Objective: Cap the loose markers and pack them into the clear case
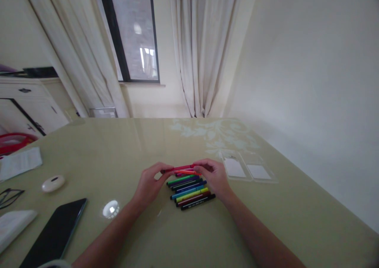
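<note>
Both hands hold one red marker [180, 168] level just above the table, one hand at each end. My left hand [151, 185] pinches its left end. My right hand [213, 178] has its fingers closed on the right end. Under the marker, between the hands, a row of several coloured markers [191, 189] lies side by side on the table: orange, green, purple, blue, light blue, yellow, dark red and black.
An olive glass-topped table [124, 149] carries a clear plastic marker case [247, 169] opened flat at the right, a black phone [56, 232], a white oval object [52, 183], glasses [8, 196] and folded white cloths [17, 163] at the left. A curtained window and a wall stand behind.
</note>
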Available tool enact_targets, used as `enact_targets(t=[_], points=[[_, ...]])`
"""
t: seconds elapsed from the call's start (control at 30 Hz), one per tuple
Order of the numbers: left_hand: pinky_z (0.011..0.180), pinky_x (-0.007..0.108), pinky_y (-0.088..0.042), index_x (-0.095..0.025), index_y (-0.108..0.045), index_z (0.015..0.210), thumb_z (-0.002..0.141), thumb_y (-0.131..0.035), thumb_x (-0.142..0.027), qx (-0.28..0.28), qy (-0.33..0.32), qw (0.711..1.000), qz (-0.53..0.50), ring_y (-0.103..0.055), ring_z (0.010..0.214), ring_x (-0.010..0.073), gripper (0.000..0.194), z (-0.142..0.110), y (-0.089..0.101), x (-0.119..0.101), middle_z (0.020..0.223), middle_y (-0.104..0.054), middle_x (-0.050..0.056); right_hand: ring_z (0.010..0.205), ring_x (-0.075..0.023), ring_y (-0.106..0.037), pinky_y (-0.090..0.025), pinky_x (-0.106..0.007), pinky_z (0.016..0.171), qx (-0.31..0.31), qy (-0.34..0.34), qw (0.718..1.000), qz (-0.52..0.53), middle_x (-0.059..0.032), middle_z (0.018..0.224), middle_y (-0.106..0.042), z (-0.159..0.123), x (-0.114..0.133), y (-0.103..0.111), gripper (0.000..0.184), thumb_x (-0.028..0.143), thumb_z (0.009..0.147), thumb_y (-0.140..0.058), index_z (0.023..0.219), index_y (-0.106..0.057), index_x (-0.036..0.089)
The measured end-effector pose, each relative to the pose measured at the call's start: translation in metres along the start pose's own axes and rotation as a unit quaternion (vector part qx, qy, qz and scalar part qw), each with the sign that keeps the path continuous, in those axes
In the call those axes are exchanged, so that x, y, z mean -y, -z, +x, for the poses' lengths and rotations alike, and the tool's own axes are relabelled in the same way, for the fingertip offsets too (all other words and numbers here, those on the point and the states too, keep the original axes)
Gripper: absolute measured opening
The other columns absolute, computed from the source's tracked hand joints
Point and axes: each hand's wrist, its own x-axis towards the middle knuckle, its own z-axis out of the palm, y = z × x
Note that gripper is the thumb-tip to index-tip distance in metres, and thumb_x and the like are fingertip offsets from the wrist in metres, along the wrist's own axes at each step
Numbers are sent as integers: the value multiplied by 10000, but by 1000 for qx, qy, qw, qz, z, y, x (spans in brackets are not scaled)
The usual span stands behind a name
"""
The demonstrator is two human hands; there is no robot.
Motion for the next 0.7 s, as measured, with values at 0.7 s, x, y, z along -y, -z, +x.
enact_targets(t=[0.7], points=[[1231,584,-209,-186,-413,1564,882,-524,-776,211,-83,932,284,-374,1495,373,909,-15,-55,-21,1619,-422,177,772,-217,-716,-557,-340,748,86,16,984,-157,-55,821,-784,18,-19,16,225,401,822,-727,860,-775,184]])
